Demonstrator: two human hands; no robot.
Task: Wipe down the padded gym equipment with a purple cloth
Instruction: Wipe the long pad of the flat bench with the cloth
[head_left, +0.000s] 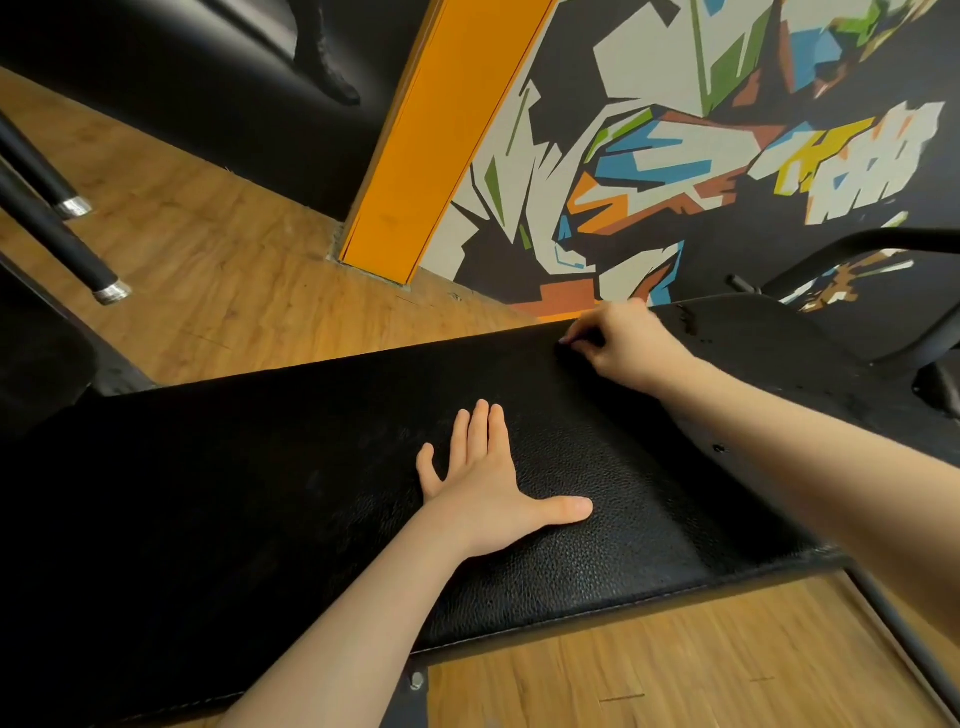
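A: Location of the padded bench relative to the two hands?

B: Directly beneath both. Black, pebble-grained upholstery running across the lower frame from left to right, with a stitched near edge.

A: Left hand?

B: Laid flat on the middle of the pad, palm down, fingers straight and close together, thumb spread wide to the right. Nothing held.

A: Right hand?

B: Farther off, at the far edge of the same pad, close to the junction with a second black pad. Fingers curled tight, tips pressed down at the edge. Something small and dark at the fingertips; impossible to tell whether pinched or merely touched.

A: Purple cloth?

B: Not made out from this view; possibly hidden under the curled fingers, but not to be settled here.

A: Legible writing or brands?

B: Only angular white and yellow blocks in the wall mural, perhaps lettering, too stylised to read.

A: Surroundings?

B: Wooden floor on both sides of the bench. Orange post standing beside the mural. Black tubes with metal end caps at far left. Dark metal frame bar below the pad's right end.
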